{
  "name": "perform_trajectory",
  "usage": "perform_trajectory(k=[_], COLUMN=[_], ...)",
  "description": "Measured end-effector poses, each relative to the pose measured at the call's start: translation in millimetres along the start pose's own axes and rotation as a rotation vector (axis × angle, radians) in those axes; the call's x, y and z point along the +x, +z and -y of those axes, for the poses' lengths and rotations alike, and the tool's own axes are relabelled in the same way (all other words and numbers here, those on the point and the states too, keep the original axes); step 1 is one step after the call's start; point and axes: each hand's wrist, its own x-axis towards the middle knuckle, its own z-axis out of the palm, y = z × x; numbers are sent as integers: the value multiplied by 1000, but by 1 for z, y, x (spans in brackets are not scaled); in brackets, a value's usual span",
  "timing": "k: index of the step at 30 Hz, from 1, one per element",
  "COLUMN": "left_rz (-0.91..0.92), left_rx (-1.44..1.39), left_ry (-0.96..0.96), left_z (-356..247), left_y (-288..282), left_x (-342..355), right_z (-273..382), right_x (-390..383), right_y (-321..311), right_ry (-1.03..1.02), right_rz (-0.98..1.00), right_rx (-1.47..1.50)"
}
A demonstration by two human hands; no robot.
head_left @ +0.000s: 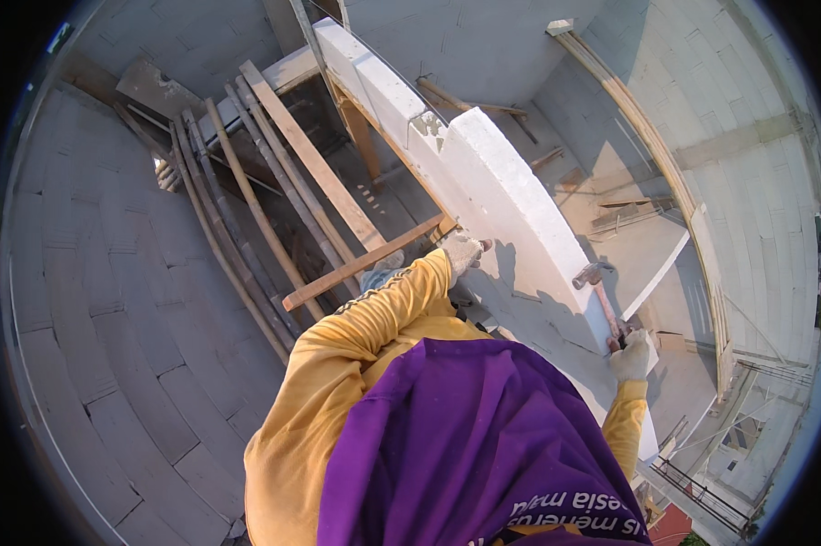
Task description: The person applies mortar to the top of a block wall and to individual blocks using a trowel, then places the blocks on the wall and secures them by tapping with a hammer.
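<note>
Hammer (602,297): one, in right hand (630,356); left hand (463,254) beside white wall (510,214).

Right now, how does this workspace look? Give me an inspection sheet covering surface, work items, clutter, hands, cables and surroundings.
Surface: white block wall, sunlit, with a jagged gap along its top.
Work items: hammer, head pointing away from the person.
Clutter: wood scraps beyond the wall; long boards and poles to the left, a short batten across them.
Hands: gloved right hand grips the hammer handle; gloved left hand is by the batten's end, grip unclear.
Cables: nothing seen for certain.
Surroundings: grey block walls.
</note>
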Motion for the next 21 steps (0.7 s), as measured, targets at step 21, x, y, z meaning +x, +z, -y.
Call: perform_trajectory(k=[21], left_rz=[-619], left_rx=[804], left_ry=[-423], left_z=[97], left_y=[-345], left_x=[-91], right_z=[127], right_x=[34], right_y=[-14], right_ry=[-30], right_rz=[-392], right_rx=[24])
